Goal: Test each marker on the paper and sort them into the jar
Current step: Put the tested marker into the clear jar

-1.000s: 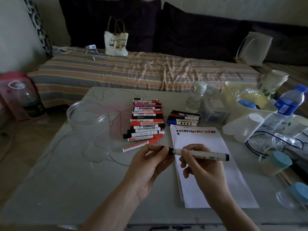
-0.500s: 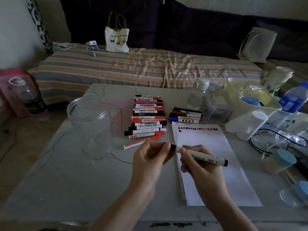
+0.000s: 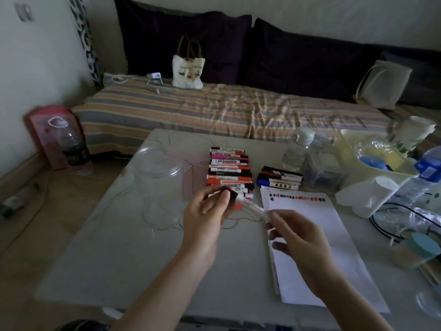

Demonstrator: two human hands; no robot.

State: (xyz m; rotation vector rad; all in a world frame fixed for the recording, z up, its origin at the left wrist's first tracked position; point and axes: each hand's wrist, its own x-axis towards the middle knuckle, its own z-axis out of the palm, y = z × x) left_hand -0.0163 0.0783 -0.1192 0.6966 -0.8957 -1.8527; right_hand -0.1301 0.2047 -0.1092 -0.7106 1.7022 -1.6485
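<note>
A white marker (image 3: 250,206) with a black cap hangs over the table between both hands, blurred by motion. My left hand (image 3: 205,213) pinches its capped end. The fingertips of my right hand (image 3: 303,242) hold its tail over the left edge of the paper (image 3: 317,247). Coloured test marks (image 3: 296,199) run along the paper's top. A clear jar (image 3: 156,185) stands left of my left hand; its inside is hard to make out. Behind my hands lies a row of markers (image 3: 229,168), with a smaller pile of markers (image 3: 280,179) to its right.
At the right stand a yellow tub (image 3: 346,144), a clear water bottle (image 3: 296,151), a blue-capped bottle (image 3: 429,173), a tipped white cup (image 3: 372,194), a blue-lidded jar (image 3: 415,252) and black cables (image 3: 393,218). A striped sofa bed (image 3: 214,108) lies beyond the table.
The marker has swung left and up, tail now toward the right. My left hand rose with the capped end. My right hand slid from mid-barrel to the tail.
</note>
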